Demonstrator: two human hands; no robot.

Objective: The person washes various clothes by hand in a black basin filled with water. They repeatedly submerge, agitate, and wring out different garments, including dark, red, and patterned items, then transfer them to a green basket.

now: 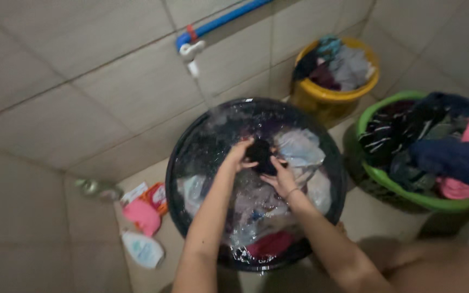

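Observation:
Both my hands hold a small dark cloth (261, 153) over a big black basin (183, 146) full of water and soaking clothes. My left hand (240, 154) grips the cloth's left side. Gripping its lower right side is my right hand (280, 178), which wears a thin bracelet at the wrist. Pale, pink and grey garments lie under the water around the cloth.
A white tap (192, 54) on a blue pipe sits on the tiled wall above the basin. A yellow bucket (329, 97) and a green basket (386, 184) hold clothes at the right. A pink brush (142, 216), sachets and a white bottle (143, 249) lie on the floor at the left.

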